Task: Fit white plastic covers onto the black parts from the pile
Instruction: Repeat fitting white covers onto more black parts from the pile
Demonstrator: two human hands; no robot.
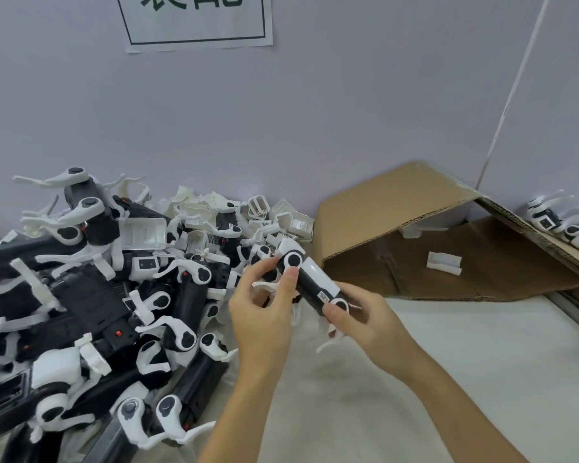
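Hands (left (264, 305), right (358, 315)) both grip black part (310, 289) bearing white cover (321, 274).

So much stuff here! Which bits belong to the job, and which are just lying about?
Part of the job:
- black part, held in both hands
- white cover on it
- left hand and right hand
- pile of black parts
- loose covers behind the pile

Just lying about:
- cardboard box on its side
- paper sign on the wall
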